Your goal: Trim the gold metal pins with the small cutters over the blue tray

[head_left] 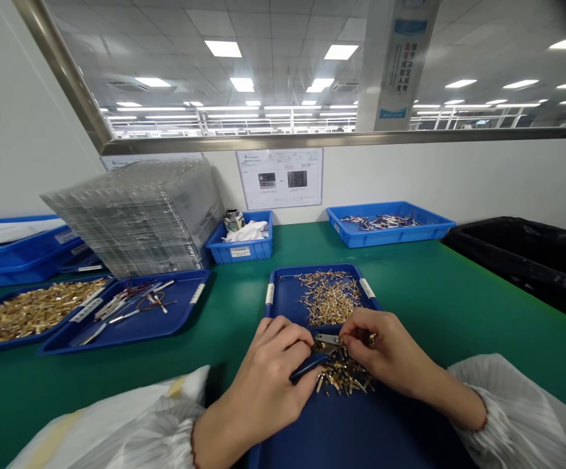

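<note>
My left hand (273, 365) is closed around the blue handles of a small pair of pliers (309, 367), whose metal jaws point right. At the jaw end, my right hand (385, 348) pinches a small brass-coloured part (372, 339), partly covered by the fingers. Below both hands is a heap of short brass-coloured pieces (342, 379) in the near dark blue tray (322, 430). Just beyond, a second blue tray (285, 293) holds a pile of thin gold pins (334, 299).
Left on the green table (236, 312) are a tray of metal tools (170, 319), a tray of brass parts (33, 309) and stacked clear plastic trays (141, 208). Behind stand a small blue bin (243, 251) and a blue tray (393, 238). A black-lined bin (531, 260) is right.
</note>
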Demonstrator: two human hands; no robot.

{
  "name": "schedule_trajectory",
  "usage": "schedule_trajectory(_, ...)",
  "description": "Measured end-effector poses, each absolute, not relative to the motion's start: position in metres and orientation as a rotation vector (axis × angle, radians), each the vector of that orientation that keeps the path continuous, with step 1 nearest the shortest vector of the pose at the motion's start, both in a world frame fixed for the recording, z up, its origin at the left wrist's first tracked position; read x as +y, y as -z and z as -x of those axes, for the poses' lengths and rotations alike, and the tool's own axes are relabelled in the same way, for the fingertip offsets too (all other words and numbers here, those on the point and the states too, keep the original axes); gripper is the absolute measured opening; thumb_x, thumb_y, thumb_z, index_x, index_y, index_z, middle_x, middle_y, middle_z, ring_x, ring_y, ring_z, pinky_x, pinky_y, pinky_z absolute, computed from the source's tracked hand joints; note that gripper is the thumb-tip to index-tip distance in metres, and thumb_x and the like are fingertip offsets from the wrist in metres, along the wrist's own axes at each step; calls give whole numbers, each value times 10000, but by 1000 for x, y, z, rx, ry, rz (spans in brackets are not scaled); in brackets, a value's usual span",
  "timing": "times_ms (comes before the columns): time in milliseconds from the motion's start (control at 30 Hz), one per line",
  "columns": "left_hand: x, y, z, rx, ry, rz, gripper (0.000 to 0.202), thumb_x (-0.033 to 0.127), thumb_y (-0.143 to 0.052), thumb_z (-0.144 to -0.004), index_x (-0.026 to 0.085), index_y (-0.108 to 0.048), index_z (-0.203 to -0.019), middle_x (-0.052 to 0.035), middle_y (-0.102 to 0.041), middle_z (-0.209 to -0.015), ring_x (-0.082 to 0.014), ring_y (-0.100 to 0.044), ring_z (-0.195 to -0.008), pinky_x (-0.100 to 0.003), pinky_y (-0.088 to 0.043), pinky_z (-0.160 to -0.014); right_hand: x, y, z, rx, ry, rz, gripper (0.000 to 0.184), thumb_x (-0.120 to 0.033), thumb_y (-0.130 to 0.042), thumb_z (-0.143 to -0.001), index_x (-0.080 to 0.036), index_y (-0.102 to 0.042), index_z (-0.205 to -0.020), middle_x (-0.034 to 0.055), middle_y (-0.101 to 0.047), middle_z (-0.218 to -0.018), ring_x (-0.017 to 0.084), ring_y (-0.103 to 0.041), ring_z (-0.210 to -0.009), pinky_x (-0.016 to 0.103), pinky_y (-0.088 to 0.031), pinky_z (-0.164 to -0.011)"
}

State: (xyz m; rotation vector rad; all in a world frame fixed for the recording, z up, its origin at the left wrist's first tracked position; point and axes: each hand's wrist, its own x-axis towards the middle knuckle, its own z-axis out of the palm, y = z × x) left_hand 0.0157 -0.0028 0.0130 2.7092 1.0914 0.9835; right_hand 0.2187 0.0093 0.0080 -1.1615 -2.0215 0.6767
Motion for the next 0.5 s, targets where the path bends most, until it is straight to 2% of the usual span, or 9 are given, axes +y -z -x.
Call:
schedule_trajectory(167, -8, -15, -20, 1063, -1178, -2663, 29, 152, -587, -769, 173, -607, -771, -44, -628, -824, -203, -528, -784, -379, -389, -725, 9, -9, -217, -1815, -766, 1140, 115, -109, -489, -720, -169, -511, -625, -22, -501, -596, 111, -451, -555, 218, -349, -507)
schedule_trajectory(333, -9, -16, -22, 1124, -1192, -2514, 73, 152, -608, -741, 173, -569, -682, -32, -617, -805, -175, -546, -724, -354, -413, -696, 12, -9, -217, -1678, -1043, 1123, 119, -187, -474, -745, -173, -470, -627, -43, -434, -542, 90, -385, -485, 206, -310, -454)
schedule_trajectory(400, -8, -14, -20, 1123, -1098, -2537, 77, 151, -610, -737, 171, -565, -677, -30, -614, -808, -172, -541, -716, -350, -414, -689, 11, -9, -218, -1792, -953, 1163, 92, -150, -463, -738, -170, -480, -650, -30, -465, -573, 100, -413, -511, 213, -319, -472)
schedule_trajectory(500, -6, -13, -17, 1090, -945, -2647, 45, 166, -587, -762, 173, -586, -718, -35, -618, -834, -189, -526, -752, -370, -411, -709, 8, -10, -219, -2083, -616, 1182, 112, -73, -465, -702, -173, -491, -658, -15, -507, -629, 122, -464, -592, 238, -344, -552)
